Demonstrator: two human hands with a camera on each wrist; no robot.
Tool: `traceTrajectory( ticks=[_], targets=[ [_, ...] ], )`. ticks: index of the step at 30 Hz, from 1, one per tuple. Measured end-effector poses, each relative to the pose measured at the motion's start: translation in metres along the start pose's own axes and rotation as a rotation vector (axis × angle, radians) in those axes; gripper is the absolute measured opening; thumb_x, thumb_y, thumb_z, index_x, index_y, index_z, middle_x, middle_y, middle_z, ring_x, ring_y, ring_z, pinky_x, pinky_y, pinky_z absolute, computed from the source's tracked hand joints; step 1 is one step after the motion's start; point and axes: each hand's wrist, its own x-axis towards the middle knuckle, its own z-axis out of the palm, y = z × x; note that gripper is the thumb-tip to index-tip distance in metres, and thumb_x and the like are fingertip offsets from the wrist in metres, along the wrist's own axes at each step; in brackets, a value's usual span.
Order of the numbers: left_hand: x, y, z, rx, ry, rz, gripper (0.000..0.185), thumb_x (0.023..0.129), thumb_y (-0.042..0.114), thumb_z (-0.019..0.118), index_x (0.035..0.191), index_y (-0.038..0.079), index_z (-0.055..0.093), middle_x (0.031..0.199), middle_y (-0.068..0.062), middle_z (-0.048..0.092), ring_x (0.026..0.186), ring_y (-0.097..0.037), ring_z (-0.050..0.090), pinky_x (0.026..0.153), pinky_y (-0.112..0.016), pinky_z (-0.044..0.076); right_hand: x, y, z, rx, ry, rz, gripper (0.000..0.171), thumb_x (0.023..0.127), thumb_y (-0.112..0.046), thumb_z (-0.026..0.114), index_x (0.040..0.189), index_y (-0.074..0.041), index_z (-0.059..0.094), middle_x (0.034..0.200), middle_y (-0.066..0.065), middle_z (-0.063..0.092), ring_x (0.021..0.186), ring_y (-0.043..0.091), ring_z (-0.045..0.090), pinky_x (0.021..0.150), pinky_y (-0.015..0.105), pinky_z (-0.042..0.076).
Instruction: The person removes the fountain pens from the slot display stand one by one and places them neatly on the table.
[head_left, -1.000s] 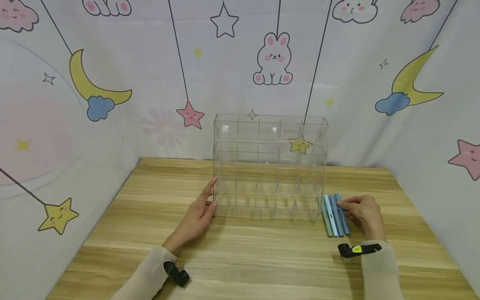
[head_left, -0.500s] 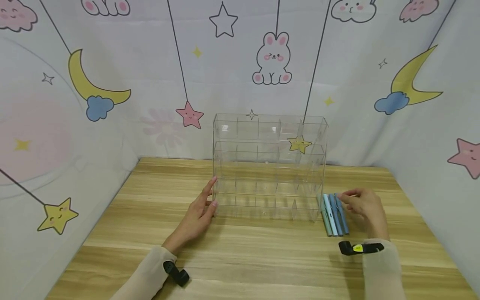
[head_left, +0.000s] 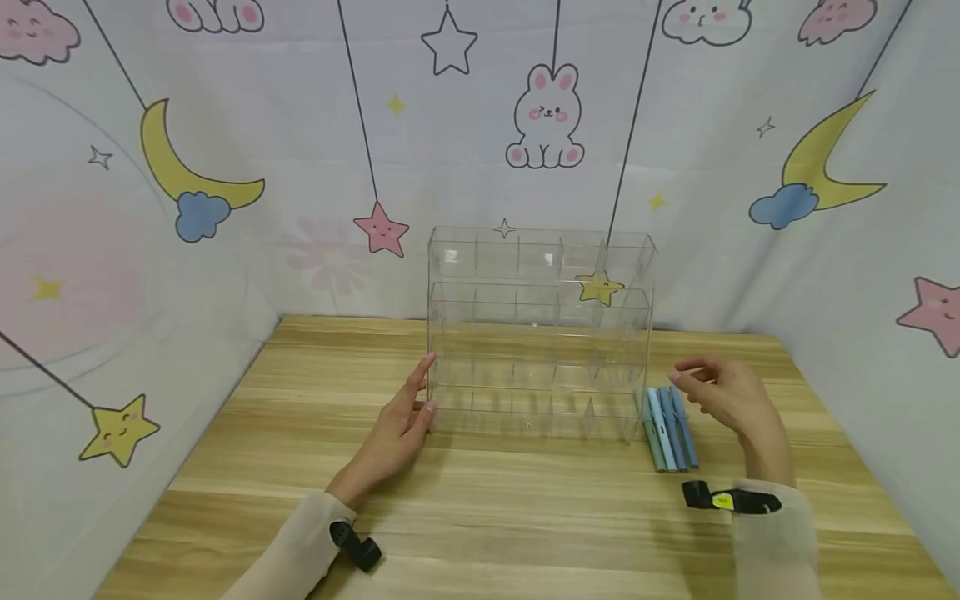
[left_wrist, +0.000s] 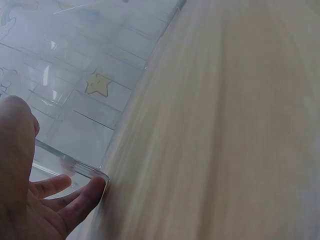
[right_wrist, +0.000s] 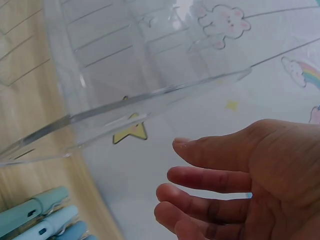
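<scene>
A clear acrylic organizer (head_left: 536,350) with rows of small compartments stands upright on the table. My left hand (head_left: 393,429) rests its fingertips against the organizer's left side, fingers mostly straight; the left wrist view shows the fingers (left_wrist: 82,205) at its lower edge. Just right of the organizer lie several pens (head_left: 670,429) side by side, one green, one light blue, the others darker blue. Their clipped capped ends (right_wrist: 55,215) show in the right wrist view. Above and right of the pens hovers my right hand (head_left: 731,400), its fingers loosely bent with nothing between them.
The wood-grain table (head_left: 480,517) has a cloth backdrop (head_left: 315,125) with printed moons, stars and a rabbit rising behind it and along both sides. The organizer stands near the table's back.
My right hand has come off the rightmost pen, rising and moving back and slightly right. The left hand, organizer and pens stay in place.
</scene>
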Motion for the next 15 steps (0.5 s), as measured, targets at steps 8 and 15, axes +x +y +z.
traceTrajectory(
  ticks=[8, 15],
  targets=[
    [0.0, 0.0, 0.0, 0.008, 0.007, 0.01, 0.073, 0.112, 0.014, 0.052, 0.173, 0.03, 0.016, 0.167, -0.029, 0.042, 0.119, -0.044, 0.073, 0.091, -0.056, 0.064, -0.013, -0.028, -0.003, -0.09, 0.049, -0.098, 0.05, 0.111, -0.042, 0.056, 0.143, -0.005, 0.065, 0.132, 0.028, 0.071, 0.114, 0.042, 0.071, 0.083, 0.049, 0.059],
    [0.007, 0.002, -0.002, 0.034, 0.025, 0.026, 0.074, 0.111, 0.015, 0.055, 0.173, 0.032, 0.019, 0.156, -0.025, 0.053, 0.112, -0.037, 0.075, 0.085, -0.047, 0.065, -0.018, -0.037, 0.004, -0.106, 0.215, -0.218, 0.041, 0.11, -0.028, 0.059, 0.142, -0.003, 0.064, 0.121, 0.026, 0.075, 0.106, 0.043, 0.074, 0.078, 0.043, 0.056]
  ],
)
